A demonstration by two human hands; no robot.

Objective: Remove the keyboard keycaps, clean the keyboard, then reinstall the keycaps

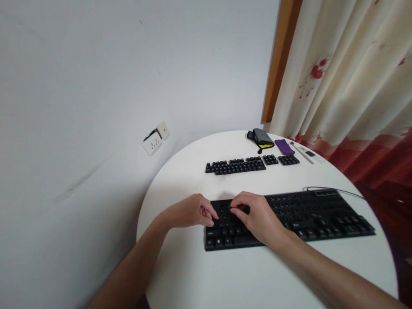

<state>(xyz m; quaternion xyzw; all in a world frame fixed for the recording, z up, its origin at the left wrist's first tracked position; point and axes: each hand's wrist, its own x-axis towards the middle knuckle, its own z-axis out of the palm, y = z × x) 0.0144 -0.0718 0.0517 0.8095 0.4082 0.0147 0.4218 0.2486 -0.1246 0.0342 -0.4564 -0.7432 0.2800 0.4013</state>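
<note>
A black keyboard (299, 214) lies across the white table, with many keycaps off its upper and left part. My right hand (257, 212) is over its left half, thumb and forefinger pinched on a small dark piece that looks like a keycap; the fingers partly cover it. At the keyboard's left edge rests my left hand (201, 210), its forefinger and thumb reaching onto the board slightly apart, the other fingers curled, with nothing visible in them. Behind the keyboard, loose black keycaps (240, 166) stand in rows, with smaller blocks of keycaps (289, 160) to their right.
On the round white table (180, 180), a grey and yellow cloth (262, 136), a purple cloth (284, 147) and a thin brush-like tool (304, 154) lie at the back right. The keyboard's cable (334, 189) runs off right. A wall socket (152, 143) and a curtain (347, 77) are beyond.
</note>
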